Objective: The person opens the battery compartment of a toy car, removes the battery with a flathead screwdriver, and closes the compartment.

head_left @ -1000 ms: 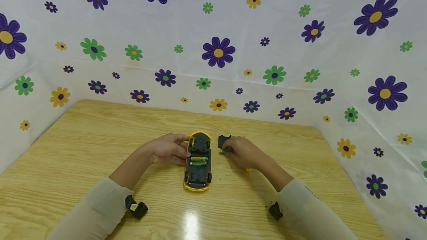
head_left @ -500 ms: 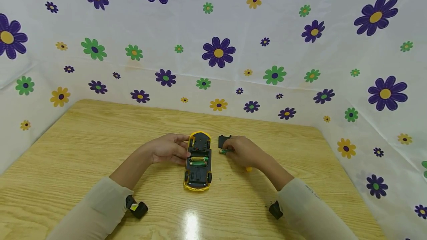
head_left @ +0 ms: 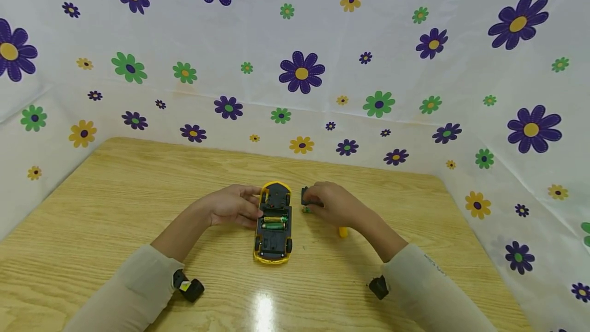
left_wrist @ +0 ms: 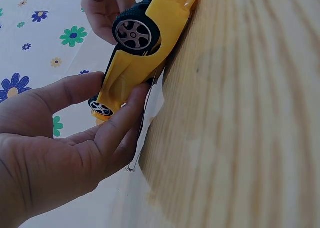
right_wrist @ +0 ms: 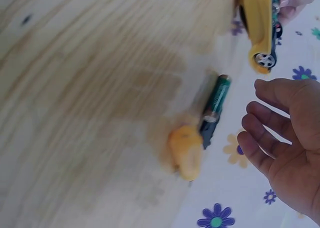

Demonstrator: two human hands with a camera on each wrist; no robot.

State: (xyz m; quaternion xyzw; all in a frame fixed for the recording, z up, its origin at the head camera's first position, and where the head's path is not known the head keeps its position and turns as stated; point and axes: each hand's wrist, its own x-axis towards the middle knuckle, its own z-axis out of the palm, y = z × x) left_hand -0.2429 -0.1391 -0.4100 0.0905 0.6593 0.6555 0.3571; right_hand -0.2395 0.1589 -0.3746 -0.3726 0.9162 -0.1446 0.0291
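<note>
A yellow toy car (head_left: 273,242) lies wheels up on the table, its black underside showing and the battery compartment open. Two green-and-gold batteries (head_left: 274,223) sit side by side in the compartment. My left hand (head_left: 235,206) grips the car's side, thumb on the underside's edge and fingers against the yellow body (left_wrist: 127,70). Right of the car, my right hand (head_left: 336,204) hovers with fingers loosely bent and nothing between them. Below it lies a loose green battery (right_wrist: 218,95), close to a black plastic cover (right_wrist: 209,130). The hand partly hides both in the head view.
A rounded orange-yellow object (right_wrist: 186,153) lies beside the cover, partly behind the right wrist in the head view. The wooden table (head_left: 175,168) meets a white flower-print cloth (head_left: 258,91) at its back and sides.
My right hand has risen slightly off the loose battery, and its fingers now overlap the cover more. More of the orange-yellow object shows. The left hand and car stay still.
</note>
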